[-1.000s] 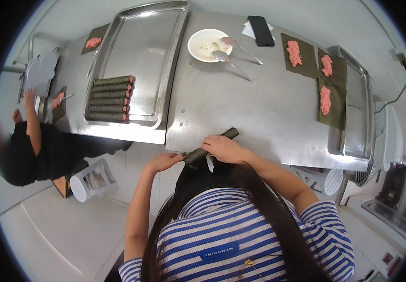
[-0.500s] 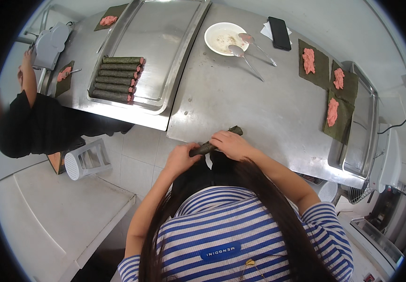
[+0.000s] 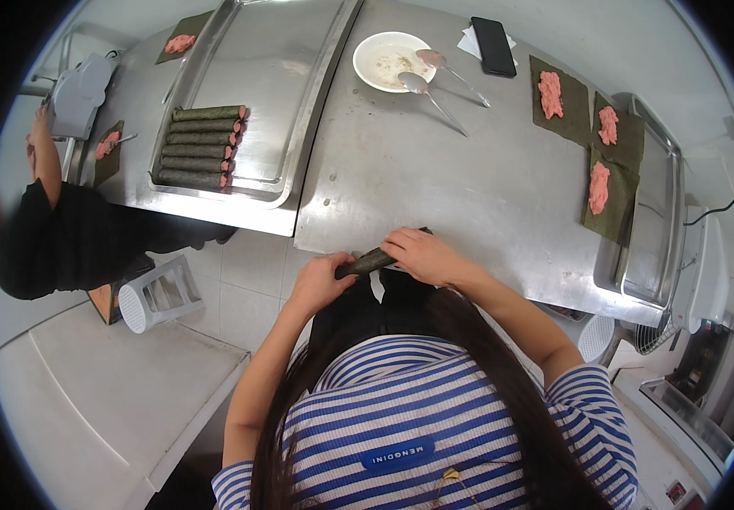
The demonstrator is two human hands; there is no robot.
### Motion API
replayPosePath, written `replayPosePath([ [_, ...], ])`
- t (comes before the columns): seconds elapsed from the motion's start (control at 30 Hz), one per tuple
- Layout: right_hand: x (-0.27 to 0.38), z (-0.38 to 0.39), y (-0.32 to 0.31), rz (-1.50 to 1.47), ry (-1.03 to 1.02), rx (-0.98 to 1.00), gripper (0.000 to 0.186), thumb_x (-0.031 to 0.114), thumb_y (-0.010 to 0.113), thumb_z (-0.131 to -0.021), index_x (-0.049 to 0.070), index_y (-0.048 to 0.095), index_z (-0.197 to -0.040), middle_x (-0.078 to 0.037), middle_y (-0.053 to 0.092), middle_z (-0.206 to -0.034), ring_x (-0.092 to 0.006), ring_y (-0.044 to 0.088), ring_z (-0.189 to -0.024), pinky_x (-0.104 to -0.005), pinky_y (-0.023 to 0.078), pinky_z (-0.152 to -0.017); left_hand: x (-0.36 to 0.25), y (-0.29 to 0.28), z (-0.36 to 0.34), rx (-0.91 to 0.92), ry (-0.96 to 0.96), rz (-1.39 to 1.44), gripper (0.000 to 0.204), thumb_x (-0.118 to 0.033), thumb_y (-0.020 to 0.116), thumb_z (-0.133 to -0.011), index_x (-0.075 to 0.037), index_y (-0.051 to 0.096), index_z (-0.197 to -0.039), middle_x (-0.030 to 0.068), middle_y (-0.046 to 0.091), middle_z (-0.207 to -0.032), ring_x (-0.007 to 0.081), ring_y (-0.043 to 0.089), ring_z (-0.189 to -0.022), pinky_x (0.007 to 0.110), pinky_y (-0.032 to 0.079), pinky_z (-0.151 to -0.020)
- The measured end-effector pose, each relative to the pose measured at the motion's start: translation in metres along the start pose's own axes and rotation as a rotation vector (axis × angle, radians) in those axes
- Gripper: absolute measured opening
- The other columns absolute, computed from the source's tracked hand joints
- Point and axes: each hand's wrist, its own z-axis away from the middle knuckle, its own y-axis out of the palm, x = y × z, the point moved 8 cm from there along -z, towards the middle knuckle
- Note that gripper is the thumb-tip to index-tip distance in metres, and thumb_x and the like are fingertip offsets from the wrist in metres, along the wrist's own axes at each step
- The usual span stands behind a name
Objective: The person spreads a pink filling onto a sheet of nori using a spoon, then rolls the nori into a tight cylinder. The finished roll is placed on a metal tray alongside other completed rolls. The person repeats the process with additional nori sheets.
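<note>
A dark green seaweed roll (image 3: 368, 263) lies slantwise between my hands at the table's front edge. Its left end is gripped by my left hand (image 3: 319, 283), fingers closed around it. My right hand (image 3: 427, 256) curls over the right part, so most of that end is covered. Several finished seaweed rolls with pink ends (image 3: 202, 138) lie side by side on a metal tray to the left. At the right, three seaweed sheets (image 3: 567, 124) each carry a strip of pink paste (image 3: 551, 94).
A white bowl (image 3: 373, 78) with two spoons (image 3: 435, 102) resting on its rim stands at the back, beside a black phone (image 3: 493, 47). The metal tray (image 3: 270, 192) sits left. A co-worker in black (image 3: 87, 242) stands far left by a white stool (image 3: 153, 297).
Both hands still hold the roll, which has shifted slightly left and up in view. The whole scene has drifted a little, as my head has moved.
</note>
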Motion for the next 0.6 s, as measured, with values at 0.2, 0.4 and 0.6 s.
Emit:
replayPosePath([
  [0.2,-0.010,-0.005,0.019,-0.098,0.041,0.127,0.034,0.009,0.069,-0.075,0.004,0.059,-0.107,-0.009,0.058,-0.108,-0.0286,0.056,-0.103,-0.0388,0.048,-0.087,0.012,0.009,0.001,0.017,0.009,0.066,0.039,-0.026,0.075,-0.073,-0.010,0.067,-0.108,0.0157,0.069,-0.093,0.0324,0.066,-0.086,0.040,0.051,-0.077],
  [0.4,-0.010,-0.011,0.020,-0.111,0.075,0.250,0.031,0.007,0.069,-0.074,0.006,0.059,-0.103,-0.008,0.058,-0.109,-0.0286,0.056,-0.104,-0.0386,0.049,-0.085,0.010,0.019,0.000,0.112,-0.059,0.196,0.045,-0.030,0.077,-0.070,-0.011,0.068,-0.110,0.0158,0.069,-0.094,0.0319,0.067,-0.085,0.039,0.052,-0.077],
  [0.6,-0.002,-0.019,0.004,-0.121,-0.072,0.125,0.028,0.010,0.070,-0.071,0.007,0.059,-0.096,-0.008,0.056,-0.105,-0.0283,0.054,-0.103,-0.0401,0.047,-0.086,-0.024,-0.003,0.013,-0.075,0.051,-0.068,0.032,-0.028,0.074,-0.073,-0.011,0.070,-0.101,0.0119,0.069,-0.086,0.0318,0.065,-0.082,0.043,0.051,-0.073],
])
